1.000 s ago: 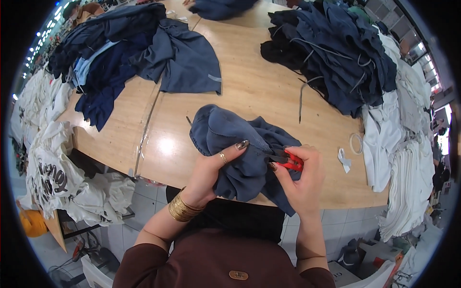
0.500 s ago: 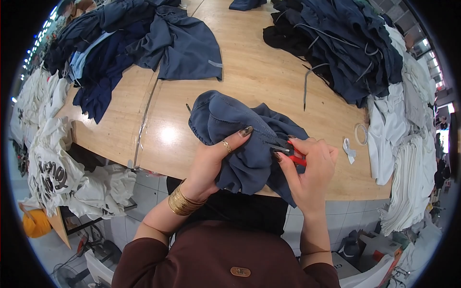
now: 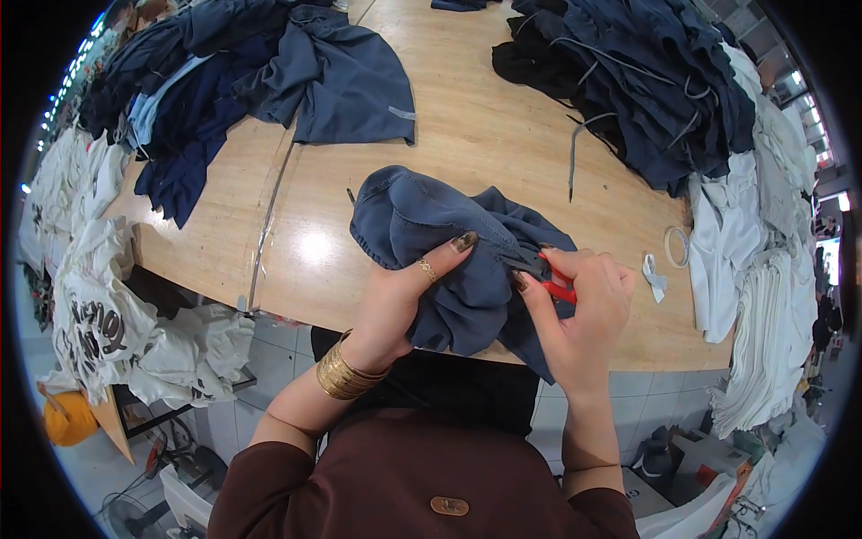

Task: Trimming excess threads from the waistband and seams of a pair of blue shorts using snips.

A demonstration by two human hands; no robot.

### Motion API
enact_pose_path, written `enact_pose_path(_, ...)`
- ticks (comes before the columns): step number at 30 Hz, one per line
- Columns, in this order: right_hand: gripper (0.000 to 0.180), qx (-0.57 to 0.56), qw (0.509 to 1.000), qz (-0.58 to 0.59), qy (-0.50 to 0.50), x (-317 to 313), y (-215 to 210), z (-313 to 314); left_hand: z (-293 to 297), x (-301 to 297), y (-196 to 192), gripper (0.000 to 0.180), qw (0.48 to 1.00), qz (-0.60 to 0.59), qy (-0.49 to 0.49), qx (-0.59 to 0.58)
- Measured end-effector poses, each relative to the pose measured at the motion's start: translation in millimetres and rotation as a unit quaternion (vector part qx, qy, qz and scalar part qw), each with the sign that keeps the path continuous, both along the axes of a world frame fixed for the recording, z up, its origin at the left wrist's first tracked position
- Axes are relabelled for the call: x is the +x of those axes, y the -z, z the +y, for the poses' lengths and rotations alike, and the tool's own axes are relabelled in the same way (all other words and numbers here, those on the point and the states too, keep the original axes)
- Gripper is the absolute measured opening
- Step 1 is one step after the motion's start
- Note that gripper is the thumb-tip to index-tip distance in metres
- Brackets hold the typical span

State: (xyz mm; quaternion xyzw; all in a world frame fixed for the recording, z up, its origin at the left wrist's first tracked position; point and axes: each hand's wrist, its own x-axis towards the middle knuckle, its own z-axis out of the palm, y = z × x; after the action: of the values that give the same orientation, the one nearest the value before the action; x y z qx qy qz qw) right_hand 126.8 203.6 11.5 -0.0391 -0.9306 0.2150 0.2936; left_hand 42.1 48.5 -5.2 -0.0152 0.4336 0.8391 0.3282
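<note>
— What's nearest the person?

— The left hand (image 3: 400, 292), with a ring and a stack of gold bangles (image 3: 344, 370) at the wrist, is pressed closed on a bunched blue garment (image 3: 440, 242) of soft, matte, creased cloth with a stitched hem. The garment lies on the wooden table (image 3: 467, 117) at its near edge, at about 6 o'clock on the tabletop.

— And the other hand?

— The right hand (image 3: 579, 305) is clamped around small red-handled snips (image 3: 549, 274). Their dark blades point toward 9 o'clock, slightly up, into a fold of the garment; the long axis runs roughly 3 to 9. The fingers hide most of the handle.

— What lies around it?

— Just right of that hand, at 3 o'clock, sits a white scrap (image 3: 655, 276) and a clear ring of tape (image 3: 676, 245). The table is smooth, pale, glossy wood with a seam down it. Farther off, at 11 o'clock, a heap of navy clothes (image 3: 269, 72) spreads out; at 1 o'clock a bigger dark pile (image 3: 646, 90) trails grey drawstrings. White garments (image 3: 763, 269) hang off the right edge, and printed white ones (image 3: 99, 305) off the left.
</note>
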Motion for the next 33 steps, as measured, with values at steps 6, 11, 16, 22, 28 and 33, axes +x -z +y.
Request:
enact_pose_path(6,0.023,0.005,1.0,-0.009,-0.001,-0.7,-4.0,-3.3,0.5,2.3,-1.2,0.025,1.0,-0.002,-0.008,0.0)
enact_pose_path(11,0.023,0.005,1.0,-0.015,0.007,-0.2,-2.5,-2.8,2.2,2.4,0.7,0.025,1.0,0.009,-0.018,-0.014)
enact_pose_path(16,0.022,0.0,1.0,-0.005,0.011,-1.9,-0.2,-4.9,1.9,2.9,-1.9,0.025,1.0,0.011,-0.022,-0.014)
enact_pose_path(22,0.023,-0.098,0.995,0.027,0.02,-5.3,13.2,-6.5,4.3,3.8,-1.1,0.026,0.999,0.014,-0.022,-0.023)
enact_pose_path(28,0.02,-0.104,0.994,-0.024,0.01,1.8,0.4,-8.5,1.9,3.3,-0.5,0.026,1.0,0.013,-0.021,-0.008)
enact_pose_path(33,0.021,-0.039,0.999,-0.018,0.016,-0.6,3.4,-7.5,4.7,4.7,-0.6,0.027,0.999,0.01,-0.024,-0.018)
